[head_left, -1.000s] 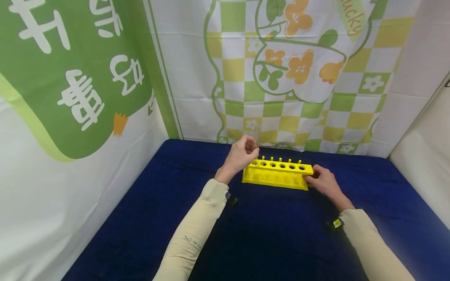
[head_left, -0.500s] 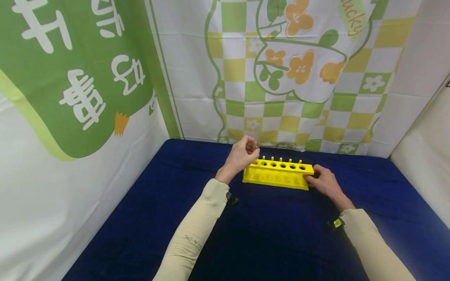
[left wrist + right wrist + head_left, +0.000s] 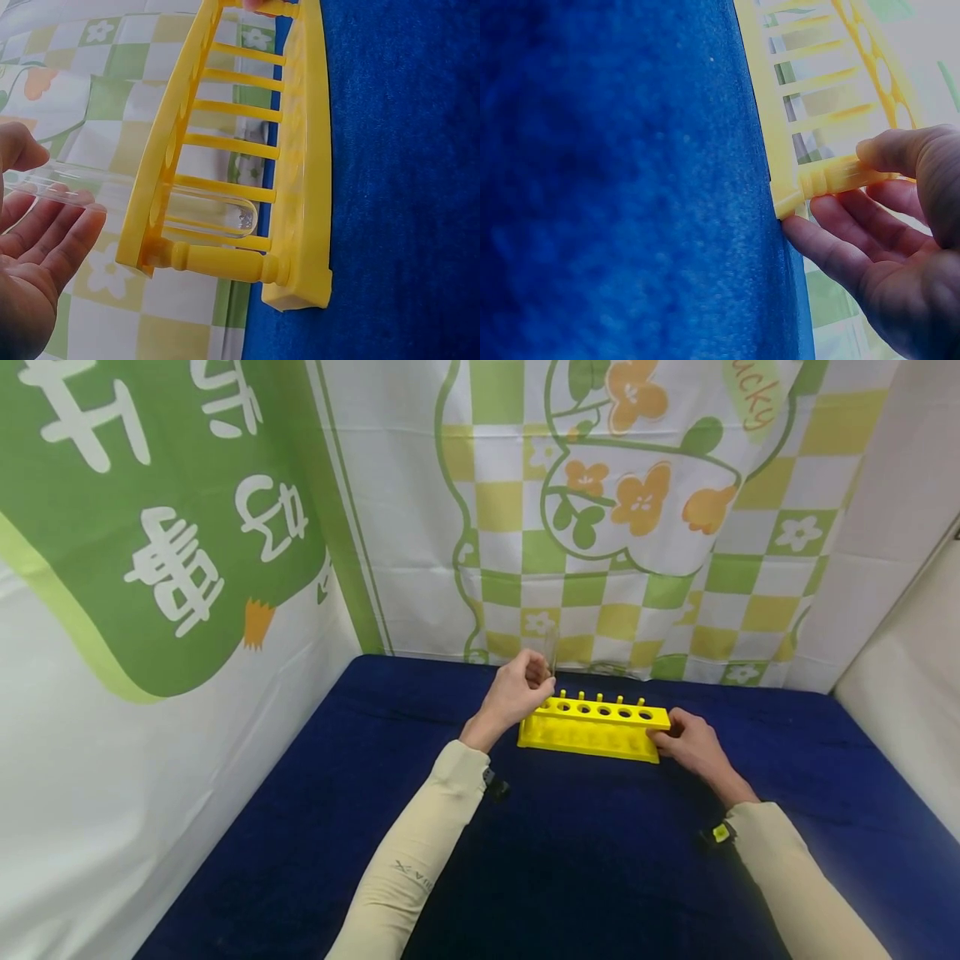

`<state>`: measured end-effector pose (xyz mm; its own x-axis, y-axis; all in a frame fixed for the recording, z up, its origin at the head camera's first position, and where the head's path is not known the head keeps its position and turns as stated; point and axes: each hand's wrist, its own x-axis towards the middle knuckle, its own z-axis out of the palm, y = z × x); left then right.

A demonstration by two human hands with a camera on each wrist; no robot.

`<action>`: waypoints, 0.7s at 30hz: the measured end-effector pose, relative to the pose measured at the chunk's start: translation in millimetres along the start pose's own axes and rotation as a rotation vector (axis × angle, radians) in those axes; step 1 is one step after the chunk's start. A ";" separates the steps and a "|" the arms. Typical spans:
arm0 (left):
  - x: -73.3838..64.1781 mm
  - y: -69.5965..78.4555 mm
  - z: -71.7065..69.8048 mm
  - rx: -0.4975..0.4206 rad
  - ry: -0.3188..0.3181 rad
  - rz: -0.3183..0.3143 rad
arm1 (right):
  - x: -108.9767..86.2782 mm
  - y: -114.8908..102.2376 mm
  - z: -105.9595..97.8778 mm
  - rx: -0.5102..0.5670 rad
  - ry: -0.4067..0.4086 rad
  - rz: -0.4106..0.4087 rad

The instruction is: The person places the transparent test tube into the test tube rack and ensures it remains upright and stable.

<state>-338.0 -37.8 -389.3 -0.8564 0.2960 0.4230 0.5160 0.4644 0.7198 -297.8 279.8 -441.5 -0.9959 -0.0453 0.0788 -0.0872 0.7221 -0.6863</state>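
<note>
My left hand pinches a clear test tube between thumb and fingers at the left end of a yellow test tube rack. In the left wrist view the tube's rounded bottom passes through the end hole of the rack's upper plate. It stops short of the lower plate. The tube's upper part rises faintly above the hand in the head view. At the opposite end, my right hand grips the rack's end post, thumb on one side and fingers on the other.
The rack stands upright on a dark blue cloth-covered table. Several more holes and a row of pegs run along it. Behind the table hangs a checked, printed curtain; a white and green cloth borders the left side.
</note>
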 end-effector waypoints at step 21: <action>-1.9 -4.9 2.0 -0.002 -0.006 0.008 | 1.5 0.9 -0.9 -0.005 -0.006 0.009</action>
<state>-338.8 -38.9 -394.7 -0.8520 0.3047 0.4257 0.5230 0.4606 0.7171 -299.3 281.0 -441.4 -0.9968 -0.0424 0.0684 -0.0778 0.7257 -0.6836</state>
